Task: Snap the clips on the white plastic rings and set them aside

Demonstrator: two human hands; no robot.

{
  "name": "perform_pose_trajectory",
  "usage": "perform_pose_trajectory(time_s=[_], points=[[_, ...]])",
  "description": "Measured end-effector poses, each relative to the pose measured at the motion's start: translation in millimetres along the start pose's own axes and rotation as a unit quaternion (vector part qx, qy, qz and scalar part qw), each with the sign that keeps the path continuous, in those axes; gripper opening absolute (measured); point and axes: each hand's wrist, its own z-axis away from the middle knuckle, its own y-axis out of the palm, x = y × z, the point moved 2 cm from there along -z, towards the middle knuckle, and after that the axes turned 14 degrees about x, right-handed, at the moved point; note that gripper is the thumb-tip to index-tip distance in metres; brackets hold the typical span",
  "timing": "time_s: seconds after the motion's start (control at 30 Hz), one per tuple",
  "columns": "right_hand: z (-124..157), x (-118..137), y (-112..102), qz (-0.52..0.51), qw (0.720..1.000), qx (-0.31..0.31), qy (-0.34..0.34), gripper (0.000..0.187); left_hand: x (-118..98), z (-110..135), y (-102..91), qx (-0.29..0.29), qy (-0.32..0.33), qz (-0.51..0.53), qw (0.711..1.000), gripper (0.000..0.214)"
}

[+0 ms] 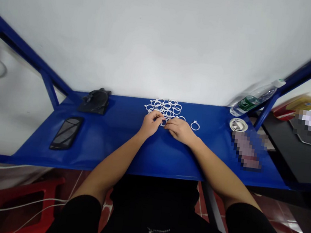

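Observation:
A pile of several white plastic rings [166, 107] lies on the blue table [117, 142] near the wall. My left hand [151, 123] and my right hand [179, 129] meet at the pile's near edge, fingers curled and pinched together on a white ring [164, 120] between them. One single ring [195, 126] lies apart, just right of my right hand.
A black phone [66, 132] lies at the left, with a dark pouch [96, 101] behind it. At the right stand a roll of tape [238, 124] and a tilted plastic bottle [253, 98]. A red stool [14, 205] is below left.

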Motion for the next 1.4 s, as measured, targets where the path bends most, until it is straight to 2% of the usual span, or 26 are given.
perform_pose_trajectory(time_s=[0.23, 0.43, 0.73, 1.03, 1.23, 1.4], points=[[3.0, -5.6, 1.6, -0.002, 1.0, 0.011, 0.021, 0.033, -3.4, -0.7, 0.1, 0.027, 0.02, -0.014, 0.999, 0.009], [4.5, -9.6, 2.1, -0.02, 0.997, 0.018, 0.078, 0.026, -1.2, 0.3, 3.1, 0.064, 0.024, -0.04, 0.997, 0.017], [7.9, -13.1, 0.6, -0.037, 0.991, -0.007, 0.128, 0.018, -6.5, 2.4, 5.7, 0.089, 0.041, -0.044, 0.994, 0.027], [8.9, -14.1, 0.6, -0.057, 0.989, -0.018, 0.134, 0.019, -5.2, 0.6, 6.3, 0.086, 0.026, -0.056, 0.994, 0.029], [9.2, -13.1, -1.5, -0.058, 0.989, -0.019, 0.132, 0.013, -7.9, -0.9, 6.3, 0.105, 0.033, -0.076, 0.991, 0.036], [7.7, -10.4, -0.1, -0.074, 0.988, -0.021, 0.133, 0.013, -11.3, -1.0, 4.2, 0.1, -0.005, -0.088, 0.991, 0.038]])
